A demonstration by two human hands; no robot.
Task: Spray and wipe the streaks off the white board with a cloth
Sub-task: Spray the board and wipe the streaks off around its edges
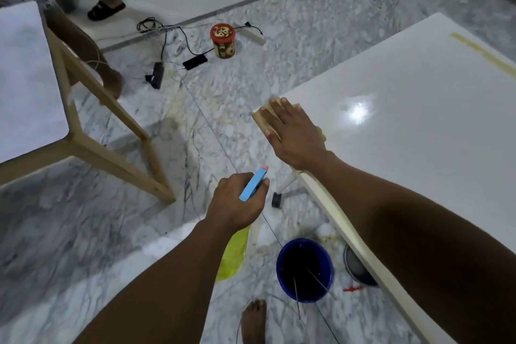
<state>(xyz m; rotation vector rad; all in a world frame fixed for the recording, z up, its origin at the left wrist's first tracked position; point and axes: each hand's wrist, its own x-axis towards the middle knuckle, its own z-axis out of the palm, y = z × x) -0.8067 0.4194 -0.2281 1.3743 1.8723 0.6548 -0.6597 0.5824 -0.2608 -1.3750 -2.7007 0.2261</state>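
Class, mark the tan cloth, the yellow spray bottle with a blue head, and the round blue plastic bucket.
tan cloth [259, 118], head view, bare left corner.
yellow spray bottle [252, 186], head view, blue head.
round blue plastic bucket [329, 268], head view, right rim.

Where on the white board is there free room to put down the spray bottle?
The wide middle of the white board, between the cloth under the right hand and the tape strip, is bare for the spray bottle. The floor beside the blue bucket is crowded.

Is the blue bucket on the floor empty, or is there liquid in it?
Holds liquid: the blue bucket shows a dark surface with glints near its rim. How deep, cannot tell.
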